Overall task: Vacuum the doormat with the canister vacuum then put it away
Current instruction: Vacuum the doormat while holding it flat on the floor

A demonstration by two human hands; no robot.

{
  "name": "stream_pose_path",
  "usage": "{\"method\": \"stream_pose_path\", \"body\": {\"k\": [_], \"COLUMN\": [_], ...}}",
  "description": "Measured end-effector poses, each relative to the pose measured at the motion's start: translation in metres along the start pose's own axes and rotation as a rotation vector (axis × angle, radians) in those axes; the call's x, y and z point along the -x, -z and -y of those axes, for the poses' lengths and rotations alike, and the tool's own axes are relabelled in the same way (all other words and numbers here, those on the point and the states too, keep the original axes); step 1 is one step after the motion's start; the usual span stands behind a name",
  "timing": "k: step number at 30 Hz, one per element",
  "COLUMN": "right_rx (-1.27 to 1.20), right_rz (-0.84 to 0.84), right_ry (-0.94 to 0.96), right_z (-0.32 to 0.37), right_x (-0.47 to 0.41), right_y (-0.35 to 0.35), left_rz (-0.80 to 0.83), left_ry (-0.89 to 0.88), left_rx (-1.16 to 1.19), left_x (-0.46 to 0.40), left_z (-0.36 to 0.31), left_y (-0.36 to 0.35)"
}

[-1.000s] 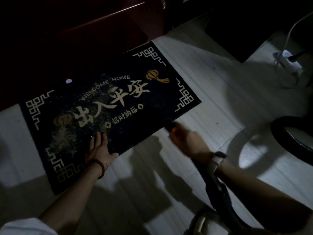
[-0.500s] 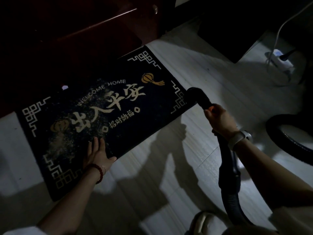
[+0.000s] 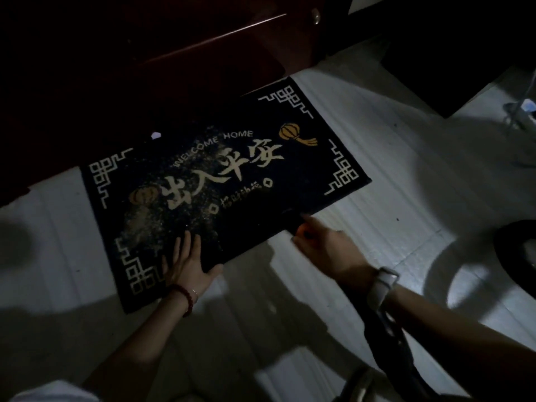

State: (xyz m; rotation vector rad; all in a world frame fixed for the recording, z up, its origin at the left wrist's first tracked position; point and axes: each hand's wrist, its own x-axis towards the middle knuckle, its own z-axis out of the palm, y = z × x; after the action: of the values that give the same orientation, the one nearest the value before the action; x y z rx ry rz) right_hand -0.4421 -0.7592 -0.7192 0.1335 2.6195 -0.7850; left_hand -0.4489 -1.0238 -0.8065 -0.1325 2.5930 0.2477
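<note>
Left hand (image 3: 188,261) presses flat-fingered on the doormat (image 3: 304,158) – thin, limp, likely to slide; right hand (image 3: 327,250) grips the stiff vacuum nozzle (image 3: 290,220) at the mat's near edge.

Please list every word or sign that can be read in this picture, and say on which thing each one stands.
"WELCOME HOME": on the doormat, in an arc above the large characters.
"出入平安": large characters across the middle of the doormat.
Small row of characters below them: too blurred to read.
Nothing else shows readable text.
</note>
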Motion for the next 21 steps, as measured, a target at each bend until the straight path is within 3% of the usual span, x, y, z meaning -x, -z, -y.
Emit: {"method": "stream_pose_path", "body": {"k": [4, 8, 11, 17, 19, 21], "right_rx": [0.003, 0.077, 0.117, -0.101, -0.147, -0.153], "right_rz": [-0.112, 0.026, 0.186, -0.086, -0.111, -0.040], "right_ry": [-0.139, 0.036, 0.093, -0.051, -0.125, -0.076], "right_z": [-0.006, 0.032, 0.052, 0.026, 0.021, 0.030], "right_x": [-0.020, -0.007, 0.003, -0.051, -0.067, -0.068], "right_y": [0.009, -0.028, -0.045, 0.003, 0.014, 0.006], "left_rz": [-0.017, 0.092, 0.084, -0.005, -0.006, 0.004], "left_ry": [0.061, 0.165, 0.183, 0.191, 0.185, 0.180], "left_rx": [0.002, 0.094, 0.166, 0.224, 0.226, 0.202], "left_x": [0.009, 0.012, 0.008, -0.008, -0.010, -0.011], "left_z": [0.042, 0.068, 0.069, 0.070, 0.071, 0.069], "left_y": [0.005, 0.006, 0.006, 0.010, 0.010, 0.011]}}
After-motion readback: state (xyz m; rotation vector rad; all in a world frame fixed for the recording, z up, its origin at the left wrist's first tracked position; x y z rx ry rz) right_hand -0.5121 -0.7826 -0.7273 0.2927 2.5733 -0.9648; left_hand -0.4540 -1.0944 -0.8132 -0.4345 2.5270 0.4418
